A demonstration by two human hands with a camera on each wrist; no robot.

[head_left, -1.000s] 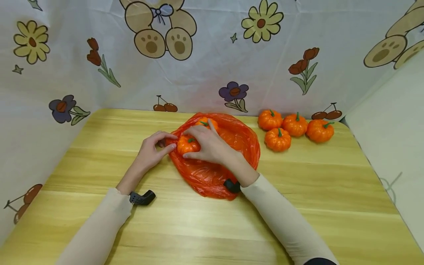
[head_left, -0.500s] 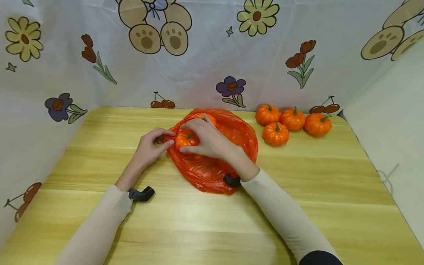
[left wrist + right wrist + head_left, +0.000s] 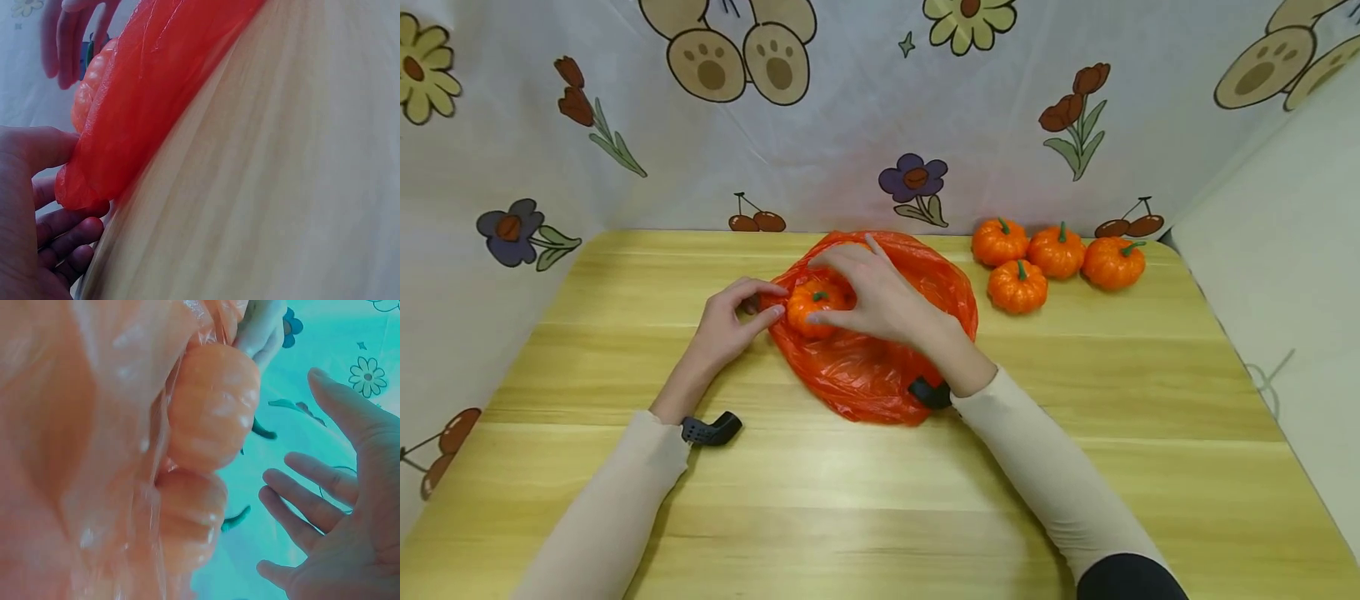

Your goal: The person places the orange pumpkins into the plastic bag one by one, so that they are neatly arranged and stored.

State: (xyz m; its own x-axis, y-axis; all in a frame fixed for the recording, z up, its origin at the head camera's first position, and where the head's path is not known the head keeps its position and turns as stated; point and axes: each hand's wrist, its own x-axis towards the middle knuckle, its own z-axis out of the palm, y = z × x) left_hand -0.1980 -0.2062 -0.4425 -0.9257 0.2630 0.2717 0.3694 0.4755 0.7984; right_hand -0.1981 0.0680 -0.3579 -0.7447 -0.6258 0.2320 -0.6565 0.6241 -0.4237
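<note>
A red plastic bag lies with its mouth spread on the wooden table. Inside it, near the left rim, sits a small orange pumpkin with a green stem; a second pumpkin beside it is mostly covered by my right hand in the head view. My left hand pinches the bag's left rim between thumb and fingers, as the left wrist view also shows. Over the pumpkins hovers my right hand, its fingers spread and holding nothing. A gap separates it from both pumpkins in the right wrist view.
Several more orange pumpkins stand grouped at the table's back right. Behind the table hangs a white cloth printed with flowers and bears. A pale wall borders the right side.
My right hand has come off the near pumpkin and shifted slightly away, leaving it beside the left rim. My left hand keeps its pinch on the bag. The head view has tilted slightly.
</note>
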